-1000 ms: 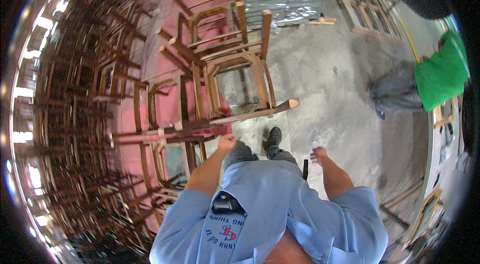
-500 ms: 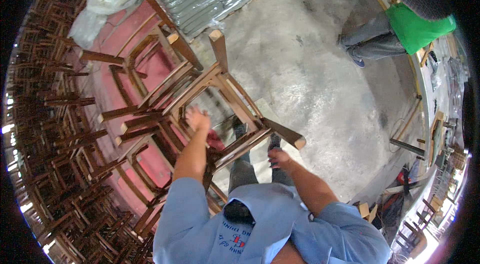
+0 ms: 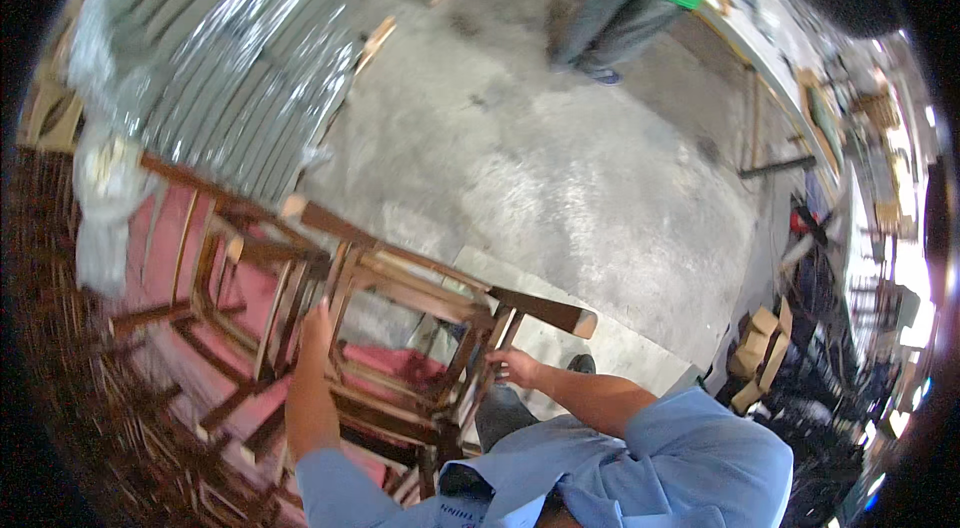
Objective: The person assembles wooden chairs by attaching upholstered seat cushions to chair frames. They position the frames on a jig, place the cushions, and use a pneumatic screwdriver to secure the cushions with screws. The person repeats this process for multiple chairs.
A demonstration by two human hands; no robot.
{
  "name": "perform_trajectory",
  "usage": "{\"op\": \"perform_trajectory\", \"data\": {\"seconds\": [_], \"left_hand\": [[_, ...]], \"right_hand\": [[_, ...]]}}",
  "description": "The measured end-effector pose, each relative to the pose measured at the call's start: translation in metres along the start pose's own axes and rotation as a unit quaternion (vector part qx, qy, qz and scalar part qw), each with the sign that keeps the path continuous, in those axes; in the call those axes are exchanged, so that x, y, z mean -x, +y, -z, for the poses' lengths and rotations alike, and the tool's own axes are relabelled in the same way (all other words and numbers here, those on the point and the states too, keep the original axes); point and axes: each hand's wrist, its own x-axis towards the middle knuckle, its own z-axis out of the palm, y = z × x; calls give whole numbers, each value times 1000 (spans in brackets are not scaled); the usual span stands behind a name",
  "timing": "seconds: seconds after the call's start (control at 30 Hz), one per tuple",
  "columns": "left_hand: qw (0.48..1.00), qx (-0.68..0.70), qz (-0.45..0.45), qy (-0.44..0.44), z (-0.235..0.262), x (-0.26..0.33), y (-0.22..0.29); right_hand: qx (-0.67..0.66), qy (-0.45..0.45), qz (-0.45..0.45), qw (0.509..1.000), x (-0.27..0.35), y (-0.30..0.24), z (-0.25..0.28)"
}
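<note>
Clasping a rail of the upturned wooden chair frame (image 3: 420, 296) with the right grip (image 3: 514, 368), with fingers curled around the wood and closed on it. Reaching to the left side of the same frame with the left grip (image 3: 318, 318), up against the wood there; too blurred and hidden at the fingers to tell how far open. Located just in front of the wearer's legs, partly over a pink sheet (image 3: 175, 213) and partly over the concrete floor (image 3: 450, 158), with pale-ended legs pointing upward. Set just beside a second chair frame (image 3: 270, 251) at left, also upturned.
</note>
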Motion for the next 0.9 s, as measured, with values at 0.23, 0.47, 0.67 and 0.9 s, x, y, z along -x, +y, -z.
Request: {"op": "perform_trajectory", "data": {"seconds": [0.23,0.47,0.67,0.9], "left_hand": [[1000,0,-2,-2,48,63,128],[989,-51,-135,27,41,123,390],[934,-89,-346,10,-19,138,678],[728,-83,-675,82,-117,337,1076]], "right_hand": [[-109,-157,18,981,113,1,98],[-210,-338,81,914,161,29,249],[-340,-389,158,842,234,34,381],[-533,-282,415,682,362,-19,522]]}}
